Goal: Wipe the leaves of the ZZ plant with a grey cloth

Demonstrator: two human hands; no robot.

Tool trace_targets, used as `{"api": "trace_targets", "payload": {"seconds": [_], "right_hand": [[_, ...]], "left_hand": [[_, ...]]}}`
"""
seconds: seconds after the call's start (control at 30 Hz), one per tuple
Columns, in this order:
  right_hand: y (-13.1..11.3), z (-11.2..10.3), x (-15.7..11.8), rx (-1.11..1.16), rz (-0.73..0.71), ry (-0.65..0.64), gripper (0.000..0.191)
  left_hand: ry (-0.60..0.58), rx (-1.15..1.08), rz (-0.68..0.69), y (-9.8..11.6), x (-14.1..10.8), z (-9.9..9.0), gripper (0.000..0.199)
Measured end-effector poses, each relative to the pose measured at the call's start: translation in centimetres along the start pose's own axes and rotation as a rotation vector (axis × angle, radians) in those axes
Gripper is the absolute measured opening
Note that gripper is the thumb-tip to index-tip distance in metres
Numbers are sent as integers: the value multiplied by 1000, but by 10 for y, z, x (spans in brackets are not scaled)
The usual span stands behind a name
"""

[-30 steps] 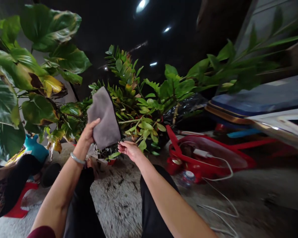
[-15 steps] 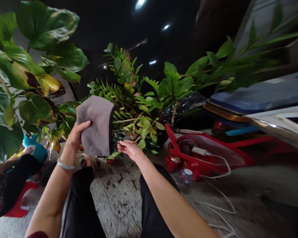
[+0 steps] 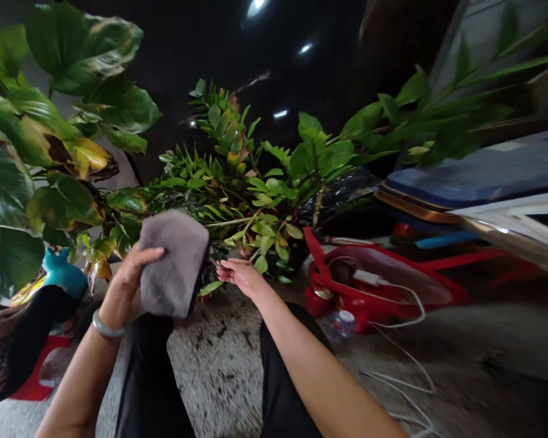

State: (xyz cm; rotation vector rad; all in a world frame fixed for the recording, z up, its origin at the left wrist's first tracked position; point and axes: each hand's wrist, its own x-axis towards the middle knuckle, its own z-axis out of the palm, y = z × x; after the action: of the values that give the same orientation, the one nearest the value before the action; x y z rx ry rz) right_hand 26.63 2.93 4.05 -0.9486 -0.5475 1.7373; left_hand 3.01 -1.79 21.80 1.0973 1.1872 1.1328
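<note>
My left hand (image 3: 130,272) is closed on a grey folded cloth (image 3: 173,264), its thumb lying across the near face. The cloth's far side is hidden, and so are most of the fingers. To the right of the cloth, my right hand (image 3: 240,275) is held palm partly up, with loosely bent fingers a little apart. Nothing shows in that hand. Its fingertips point toward the cloth without visibly touching it. Just behind both hands are the leaves of a bushy green plant (image 3: 267,228); one low leaf (image 3: 210,288) shows between cloth and right hand.
A red bag (image 3: 347,292) with a white charger (image 3: 366,278) and cable stands at right, a small clear jar (image 3: 344,322) beside it. Large-leaved foliage (image 3: 64,201) fills the left. Another person's dark-clothed leg (image 3: 34,325) is near a red stool (image 3: 39,371).
My left hand and the cloth have moved down, and the cloth's face has tilted. My right hand has stayed almost still.
</note>
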Motion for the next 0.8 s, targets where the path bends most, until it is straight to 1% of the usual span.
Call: {"api": "trace_targets", "payload": {"seconds": [0.03,0.07,0.1,0.13,0.17,0.23,0.3,0.37,0.4,0.47,0.53,0.6,0.63,0.67,0.73,0.77,0.8], "right_hand": [[-1,2,0,0,2,-3,12],[-1,4,0,2,1,-3,11],[-1,6,0,6,-2,1,11],[-1,8,0,11,-6,6,13],[-1,9,0,16,-10,13,14],[0,9,0,23,-13,28,17],[0,8,1,27,-11,39,19],[-1,5,2,27,-7,52,20],[-2,3,3,25,-4,60,20],[-4,2,2,14,2,74,17],[-5,3,-4,-9,7,90,12],[1,6,-20,-42,18,124,8],[7,8,-33,-59,18,135,12],[15,11,-48,-80,12,133,21],[37,19,-82,-131,-38,72,41],[48,23,-98,-174,-76,19,46],[59,27,-113,-207,-131,-37,47]], "left_hand": [[72,-50,86,11,10,5,44],[129,-93,146,18,21,12,42],[166,-124,173,19,31,20,41],[180,-137,162,15,39,27,42],[172,-130,118,6,43,33,44],[111,-62,-27,-24,41,38,51],[17,44,-161,-60,25,31,52],[-116,141,-295,-94,0,16,47],[-172,163,-333,-107,-14,7,45],[-247,156,-370,-126,-37,-7,42],[-262,97,-361,-135,-54,-15,43],[-216,23,-330,-136,-63,-15,43],[-169,-14,-307,-135,-65,-13,42],[-107,-53,-276,-133,-67,-9,42],[34,-133,-212,-131,-69,3,44],[94,-173,-190,-131,-71,10,46],[134,-209,-175,-133,-72,18,47]]}}
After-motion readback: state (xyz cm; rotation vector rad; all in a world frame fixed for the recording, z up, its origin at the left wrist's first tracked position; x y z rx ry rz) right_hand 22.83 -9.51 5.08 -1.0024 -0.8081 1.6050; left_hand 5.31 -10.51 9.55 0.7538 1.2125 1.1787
